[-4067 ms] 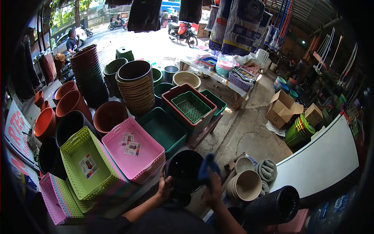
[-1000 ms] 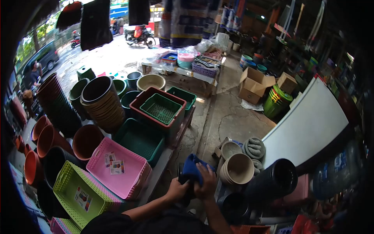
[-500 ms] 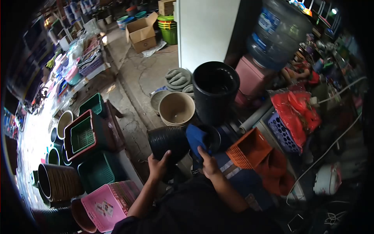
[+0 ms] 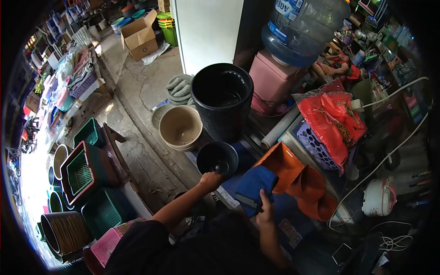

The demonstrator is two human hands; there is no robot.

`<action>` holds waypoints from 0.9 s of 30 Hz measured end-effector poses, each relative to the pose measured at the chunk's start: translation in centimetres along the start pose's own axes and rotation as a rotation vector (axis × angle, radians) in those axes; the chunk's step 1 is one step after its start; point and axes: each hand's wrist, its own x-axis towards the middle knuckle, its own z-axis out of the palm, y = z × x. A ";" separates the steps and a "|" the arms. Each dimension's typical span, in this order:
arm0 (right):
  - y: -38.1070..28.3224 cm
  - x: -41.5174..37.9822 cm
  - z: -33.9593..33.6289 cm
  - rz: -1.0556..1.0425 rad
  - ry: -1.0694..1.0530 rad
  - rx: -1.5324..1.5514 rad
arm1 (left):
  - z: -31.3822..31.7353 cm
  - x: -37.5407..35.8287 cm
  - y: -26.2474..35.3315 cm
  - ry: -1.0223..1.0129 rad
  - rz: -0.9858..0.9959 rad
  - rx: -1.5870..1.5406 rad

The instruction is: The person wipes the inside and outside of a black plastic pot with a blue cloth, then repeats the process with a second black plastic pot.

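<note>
My left hand [image 4: 211, 180] is closed on the near rim of a black plastic pot [image 4: 228, 155], whose open mouth faces up towards me. A blue cloth [image 4: 255, 189] with a greyish strip along its lower edge is in my right hand [image 4: 266, 210], thumb on top and fingers partly hidden. Just beyond the pot stands a taller black bucket [image 4: 222, 112]. To its left are stacked beige pots [image 4: 181, 127]. Orange pots [image 4: 282, 162] lie right beside the cloth.
On the left sit green baskets [image 4: 107, 206], a stack of brown pots [image 4: 68, 231] and a pink basket [image 4: 107, 243]. A water dispenser [image 4: 270, 82] stands behind the bucket. Red bagged goods [image 4: 332, 123] rest on a purple basket [image 4: 314, 142]. A white cable [image 4: 389, 153] runs along the right.
My left hand has moved right, from the side of a tilted black pot to a black pot's rim. My right hand has carried the blue cloth right and down, away from the pot.
</note>
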 end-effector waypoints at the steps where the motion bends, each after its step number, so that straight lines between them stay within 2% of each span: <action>1: 0.1 0.0 -0.5 -0.007 0.015 0.012 | 0.4 0.7 -0.2 -0.106 -0.021 0.046; 5: 0.3 0.0 -1.8 0.000 0.046 0.004 | 1.6 1.7 -1.5 -0.192 0.039 0.137; 7: 0.0 0.2 -1.8 0.020 0.044 -0.015 | 2.2 1.6 -1.8 -0.249 0.002 0.099; 9: 0.4 1.0 -1.7 0.050 0.026 -0.051 | 2.5 0.8 -2.1 -0.085 0.116 0.052; 10: 0.7 1.5 -1.6 0.077 0.005 -0.087 | 1.3 -0.6 -1.1 0.135 0.179 -0.059; 11: 1.2 2.1 -1.4 0.075 0.005 -0.087 | 0.0 -1.7 0.1 0.137 0.180 -0.059; 13: 2.9 3.7 -1.2 -0.008 -0.133 -0.431 | -2.2 -3.9 2.5 0.357 0.015 -0.550; 14: 4.1 4.7 -1.3 -0.097 -0.163 -0.683 | -3.0 -5.3 3.4 0.316 -0.012 -0.792; 15: 4.3 4.7 -0.3 -0.092 -0.179 -0.685 | -3.8 -6.7 4.2 0.279 -0.044 -1.034; 16: 4.1 4.9 1.3 -0.161 -0.339 -1.059 | -5.1 -7.8 5.1 0.208 -0.031 -1.390; 17: 3.9 4.9 3.1 -0.242 -0.513 -1.430 | -5.7 -8.6 5.3 0.241 -0.050 -1.389; 19: 4.1 4.0 6.1 -0.298 -0.700 -1.432 | -6.4 -10.1 5.5 0.277 -0.229 -1.428; 21: 5.2 3.7 8.1 -0.306 -0.971 -1.534 | -6.8 -11.2 4.6 0.450 -0.287 -1.484; 22: 5.8 3.6 9.0 -0.355 -1.045 -1.441 | -6.4 -12.1 3.4 0.499 -0.425 -1.636; 23: 6.3 3.7 9.9 -0.360 -1.094 -1.442 | -7.7 -13.0 3.1 0.548 -0.558 -1.790; 24: 6.7 4.0 10.8 -0.305 -1.132 -1.357 | -9.1 -14.3 3.3 0.646 -0.575 -1.876; 26: 7.1 4.5 12.5 -0.203 -1.191 -1.208 | -9.2 -16.9 1.3 0.715 -0.656 -1.953; 27: 7.6 4.9 12.8 -0.253 -1.168 -1.130 | -8.9 -18.2 0.1 0.743 -0.671 -1.989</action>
